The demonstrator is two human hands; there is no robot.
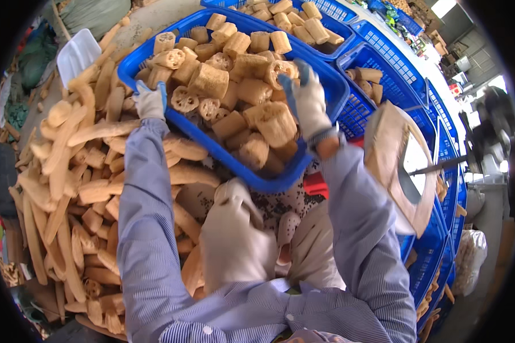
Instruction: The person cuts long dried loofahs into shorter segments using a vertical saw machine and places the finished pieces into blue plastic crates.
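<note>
A blue plastic basket (234, 157) full of short cut loofah pieces (252, 91) is held up in front of me, tilted. My left hand (150, 102), in a grey and blue glove, grips the basket's left rim. The gloved fingers of my right hand (309, 100) are closed over the rim on the right side. Both forearms in striped blue sleeves reach up from the lower edge.
A heap of long dried loofahs (68, 188) lies at the left. More blue baskets (383, 74) with cut pieces stand behind and to the right. A round saw blade with a brown guard (400, 166) sits at the right. A white scoop (77, 54) rests at upper left.
</note>
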